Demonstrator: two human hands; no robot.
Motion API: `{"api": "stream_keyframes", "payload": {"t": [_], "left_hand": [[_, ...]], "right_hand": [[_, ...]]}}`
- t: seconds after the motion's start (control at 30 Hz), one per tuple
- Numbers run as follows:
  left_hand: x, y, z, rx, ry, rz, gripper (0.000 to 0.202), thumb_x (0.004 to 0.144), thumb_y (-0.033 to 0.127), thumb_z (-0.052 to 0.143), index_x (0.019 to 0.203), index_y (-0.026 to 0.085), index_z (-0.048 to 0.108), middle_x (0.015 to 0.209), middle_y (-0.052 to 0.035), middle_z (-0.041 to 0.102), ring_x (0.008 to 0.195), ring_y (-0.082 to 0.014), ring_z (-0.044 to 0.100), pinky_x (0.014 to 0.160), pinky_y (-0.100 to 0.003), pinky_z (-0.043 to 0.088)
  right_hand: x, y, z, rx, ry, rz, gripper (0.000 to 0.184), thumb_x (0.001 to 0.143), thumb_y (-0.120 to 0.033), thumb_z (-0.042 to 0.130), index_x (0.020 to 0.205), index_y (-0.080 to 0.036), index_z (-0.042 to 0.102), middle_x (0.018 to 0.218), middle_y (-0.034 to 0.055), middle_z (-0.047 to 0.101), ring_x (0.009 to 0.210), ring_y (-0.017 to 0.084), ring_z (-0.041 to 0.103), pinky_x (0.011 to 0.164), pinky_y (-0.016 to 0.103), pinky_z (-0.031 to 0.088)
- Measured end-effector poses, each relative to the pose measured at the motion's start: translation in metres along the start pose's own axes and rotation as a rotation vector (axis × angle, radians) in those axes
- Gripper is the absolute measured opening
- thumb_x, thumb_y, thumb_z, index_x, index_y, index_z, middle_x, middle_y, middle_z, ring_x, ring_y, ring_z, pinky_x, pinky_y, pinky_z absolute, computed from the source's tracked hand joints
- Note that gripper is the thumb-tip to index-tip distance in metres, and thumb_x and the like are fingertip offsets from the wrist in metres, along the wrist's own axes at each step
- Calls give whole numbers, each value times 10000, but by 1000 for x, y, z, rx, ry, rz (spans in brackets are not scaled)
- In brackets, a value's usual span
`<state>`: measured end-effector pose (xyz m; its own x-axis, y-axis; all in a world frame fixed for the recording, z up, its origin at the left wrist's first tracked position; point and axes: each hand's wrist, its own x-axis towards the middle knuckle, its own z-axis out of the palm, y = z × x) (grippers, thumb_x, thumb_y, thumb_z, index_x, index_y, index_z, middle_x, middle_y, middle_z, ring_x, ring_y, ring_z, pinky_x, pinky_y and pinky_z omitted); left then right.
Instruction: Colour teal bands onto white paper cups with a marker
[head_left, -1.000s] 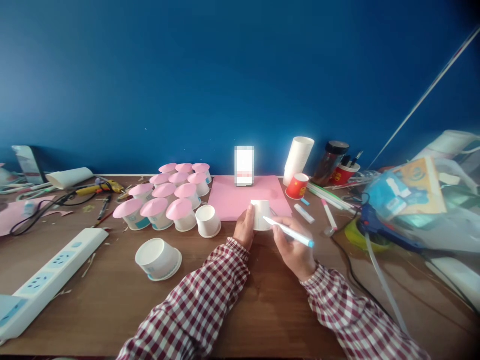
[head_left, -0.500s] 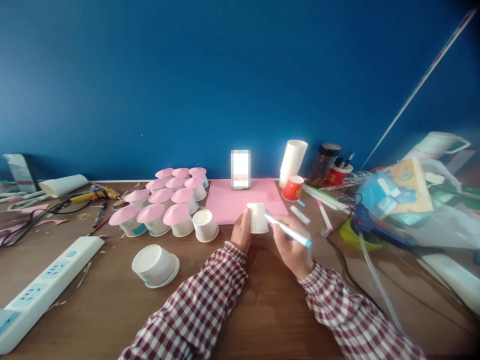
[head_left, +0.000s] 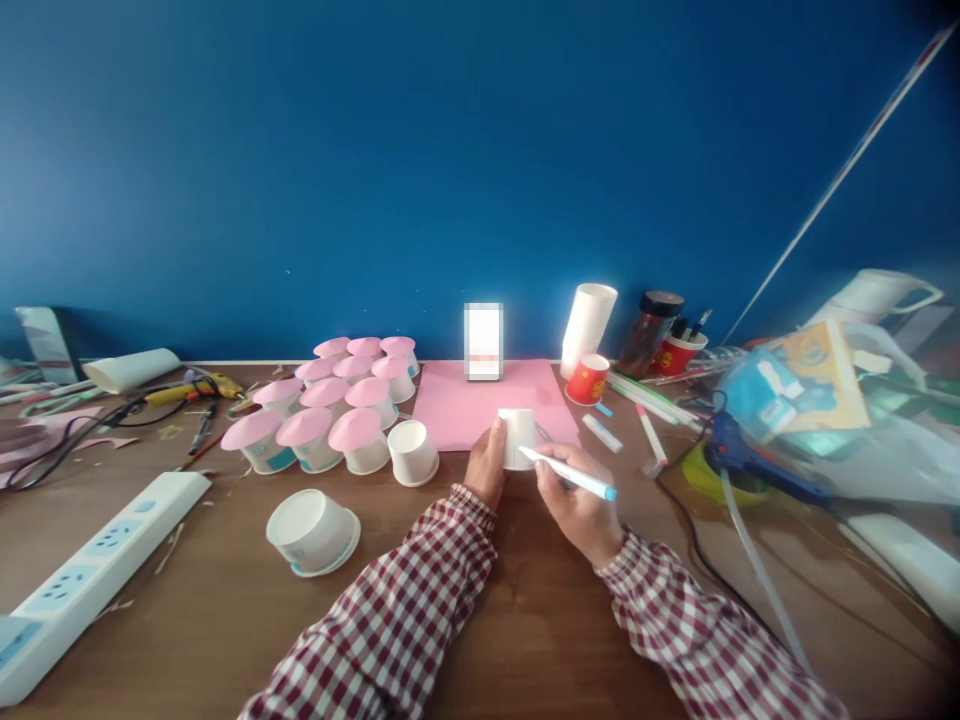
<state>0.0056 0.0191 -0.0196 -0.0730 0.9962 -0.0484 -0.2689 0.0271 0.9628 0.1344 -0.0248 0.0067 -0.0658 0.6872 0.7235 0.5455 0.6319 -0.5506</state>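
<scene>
And there's your right hand (head_left: 579,500), fingers closed around a white, blue-ended marker (head_left: 582,480), its tip right at the side of a white paper cup (head_left: 516,440); whether it touches, I can't tell. Your left hand (head_left: 486,468) has that cup clasped from its left, thumb on the wall, by the near edge of the pink sheet (head_left: 450,412)! Left of the sheet, two bare upturned cups (head_left: 412,454), then rows of pink-capped cups (head_left: 360,432) running toward the table's (head_left: 517,620) far edge. Beyond the sheet's right edge, a red paper cup (head_left: 586,380) beside the tall cup stack (head_left: 589,325).
</scene>
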Motion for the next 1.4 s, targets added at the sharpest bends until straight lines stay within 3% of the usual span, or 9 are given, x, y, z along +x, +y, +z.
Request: {"api": "stream_keyframes", "payload": {"t": [0.53, 0.7, 1.03, 1.4], "left_hand": [[-4, 6, 5, -148, -30, -45, 533, 789, 626, 512, 876, 111, 621, 662, -27, 586, 574, -129, 507, 549, -262, 400], [-6, 7, 3, -76, -76, 17, 528, 833, 607, 458, 850, 108, 630, 700, -43, 613, 596, -124, 515, 569, -253, 408], [-2, 0, 2, -30, -50, 52, 542, 819, 636, 444, 823, 120, 610, 684, -35, 592, 594, -130, 499, 560, -261, 394], [-5, 8, 6, -93, -48, 6, 511, 825, 594, 479, 864, 107, 627, 670, -20, 598, 568, -113, 488, 551, -247, 387]], "right_hand": [[-1, -1, 0, 5, 17, 20, 98, 865, -221, 558, 913, -174, 630, 795, 47, 684, 701, 166, 655, 688, 286, 549], [-1, 0, 1, 24, 4, 22, 99, 864, -214, 554, 911, -172, 630, 797, 41, 675, 703, 161, 649, 685, 277, 540], [-2, 2, 1, 46, 1, 14, 94, 851, -199, 570, 917, -170, 630, 803, 42, 673, 707, 161, 644, 684, 272, 528], [-1, -1, 0, 42, 11, 1, 85, 853, -192, 572, 914, -177, 630, 799, 28, 669, 710, 149, 635, 678, 268, 518]]}}
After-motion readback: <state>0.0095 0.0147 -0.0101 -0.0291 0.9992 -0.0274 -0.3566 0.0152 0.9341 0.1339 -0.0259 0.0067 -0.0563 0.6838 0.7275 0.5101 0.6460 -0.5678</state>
